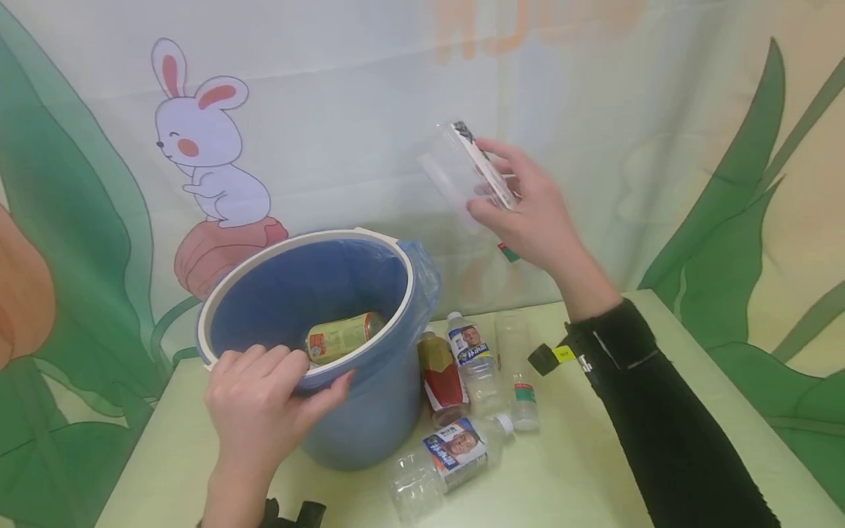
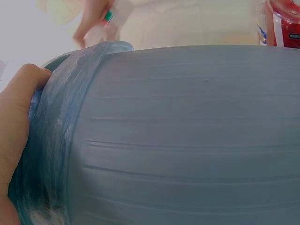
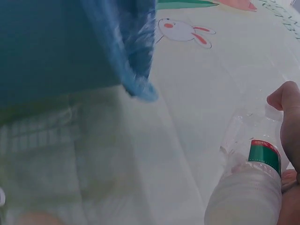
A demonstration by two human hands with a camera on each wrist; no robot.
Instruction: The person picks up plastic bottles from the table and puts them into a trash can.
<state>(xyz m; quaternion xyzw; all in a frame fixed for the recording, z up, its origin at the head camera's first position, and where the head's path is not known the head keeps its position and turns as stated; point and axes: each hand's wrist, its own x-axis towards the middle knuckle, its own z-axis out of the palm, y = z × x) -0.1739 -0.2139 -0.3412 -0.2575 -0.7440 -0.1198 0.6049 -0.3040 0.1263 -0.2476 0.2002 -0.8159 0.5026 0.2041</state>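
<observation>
My left hand (image 1: 260, 411) grips the near rim of a blue bin (image 1: 363, 418) lined with a blue plastic bag (image 1: 422, 275); its thumb lies on the outside. Inside the bin lies a bottle (image 1: 343, 337) with a yellow-green label. Raised to the right of the bin, my right hand (image 1: 531, 205) holds clear plastic between thumb and fingers. A black-and-white label shows on it in the head view. The right wrist view shows a clear bottle (image 3: 248, 187) with a green-and-red label at that hand. Whether there is more than one bottle, I cannot tell.
Right of the bin lie a bottle with a red-and-gold label (image 1: 444, 378), a bottle with a face on its label (image 1: 475, 359) and a green-labelled clear bottle (image 1: 524, 407). Another face-labelled bottle (image 1: 452, 455) lies nearer me. A printed backdrop (image 1: 343, 147) hangs behind the table.
</observation>
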